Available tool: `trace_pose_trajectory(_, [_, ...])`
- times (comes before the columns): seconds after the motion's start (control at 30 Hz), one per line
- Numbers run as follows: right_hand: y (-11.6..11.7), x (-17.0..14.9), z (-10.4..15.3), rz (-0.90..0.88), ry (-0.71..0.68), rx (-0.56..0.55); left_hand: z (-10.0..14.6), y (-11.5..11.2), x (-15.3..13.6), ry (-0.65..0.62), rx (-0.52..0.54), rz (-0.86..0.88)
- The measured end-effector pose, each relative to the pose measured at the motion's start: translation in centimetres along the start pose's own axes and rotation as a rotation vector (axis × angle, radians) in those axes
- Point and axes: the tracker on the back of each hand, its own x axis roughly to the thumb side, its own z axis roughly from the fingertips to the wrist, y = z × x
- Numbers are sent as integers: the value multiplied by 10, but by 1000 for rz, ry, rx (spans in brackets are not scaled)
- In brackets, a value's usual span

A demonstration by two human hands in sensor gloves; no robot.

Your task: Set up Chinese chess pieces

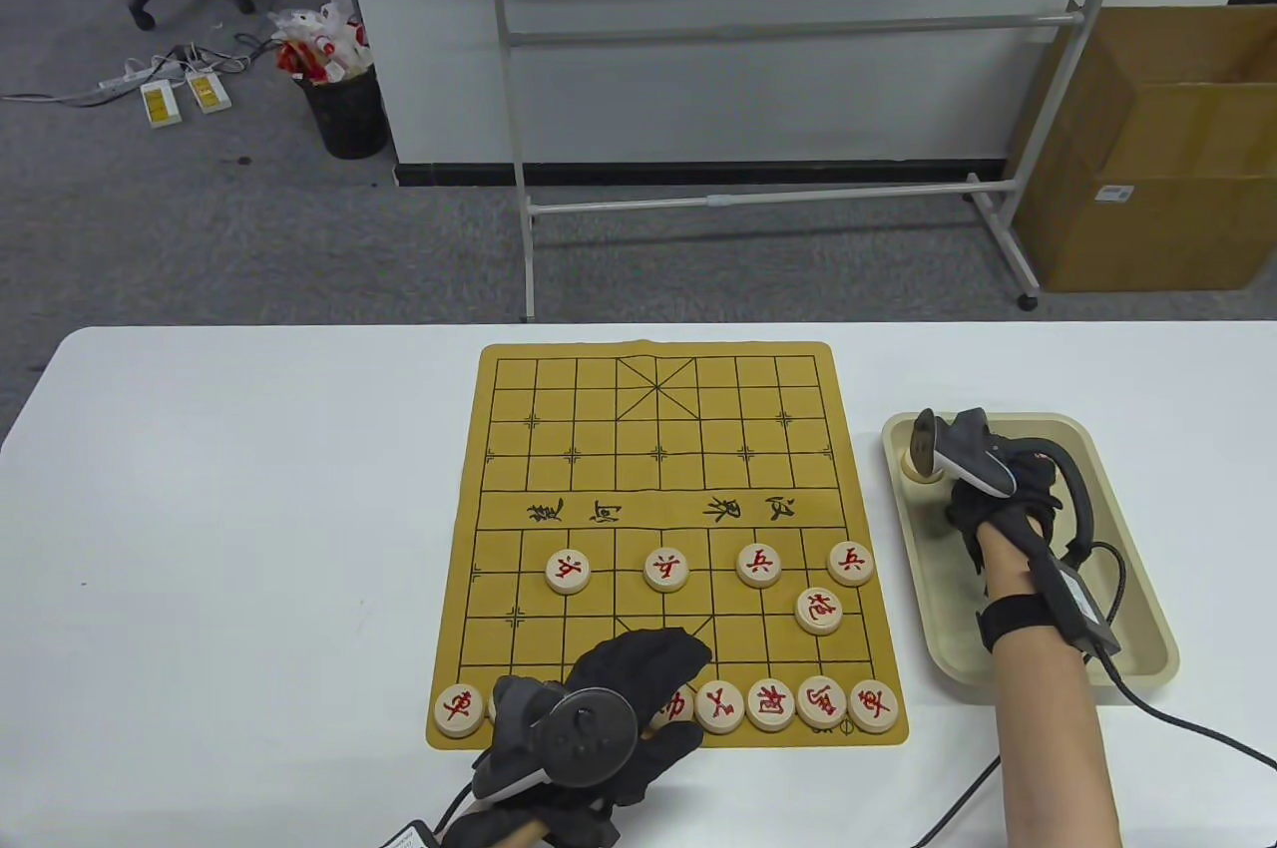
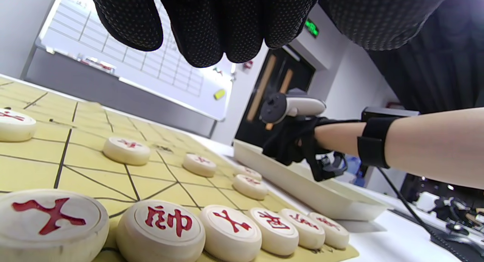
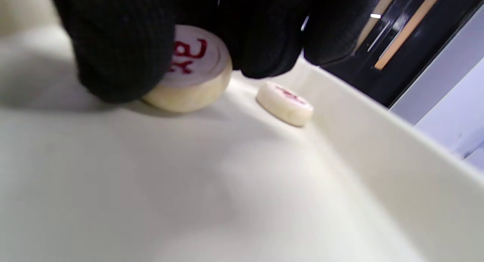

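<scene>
The right hand (image 1: pixel 998 489) reaches into the beige tray (image 1: pixel 1137 569) at the right of the board. In the right wrist view its gloved fingers (image 3: pixel 121 54) are curled round a round cream piece with a red character (image 3: pixel 193 71), which touches the tray floor. A second piece (image 3: pixel 285 102) lies just beside it, close to the tray wall.

The left hand (image 1: pixel 609 718) lies over the near edge of the yellow board (image 1: pixel 658 449), above the nearest row of pieces. In the left wrist view its fingers (image 2: pixel 211 24) hang together above the pieces and hold nothing.

On the board, four pawn pieces (image 1: pixel 666 570) stand in one row, and a cannon piece (image 1: pixel 819 611) stands one line nearer, at the right. The nearest row has one piece at the left corner (image 1: pixel 460 709) and four pieces at the right (image 1: pixel 798 703); the hand hides the middle ones. The board and the tray lie on a white table (image 1: pixel 229 529).
</scene>
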Motion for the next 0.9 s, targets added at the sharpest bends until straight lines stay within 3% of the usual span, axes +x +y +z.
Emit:
trace_pose_trajectory(0.07, [-7,-5,9,41,18,-84,0,5,-1,6,15,-9])
trace_pose_trajectory(0.13, [-15,-14,20,35,26,-61,-1,14,-5,16,35,-37])
trace_pose_trajectory(0.2, [-26,-23,35,-10,34,-105,-1,24,-10,35,82,-30])
trace_pose_trajectory(0.37, [-65,-43,96,-398,-58,-223,0,46,-26,102,151,47])
trace_pose_trajectory(0.53, [-88,-30,180,-798,-296,-268,2,51,-28,120,163,174])
trace_pose_trajectory(0.73, [-72,17,254,-1111,-582,-208,3,32,-4,22,127,47])
trace_pose_trajectory(0.83, [-49,37,265,-1199,-630,-180,4,19,14,-34,103,-53])
trace_pose_trajectory(0.9, [-40,44,266,-1251,-658,-74,4,12,23,-65,108,-114])
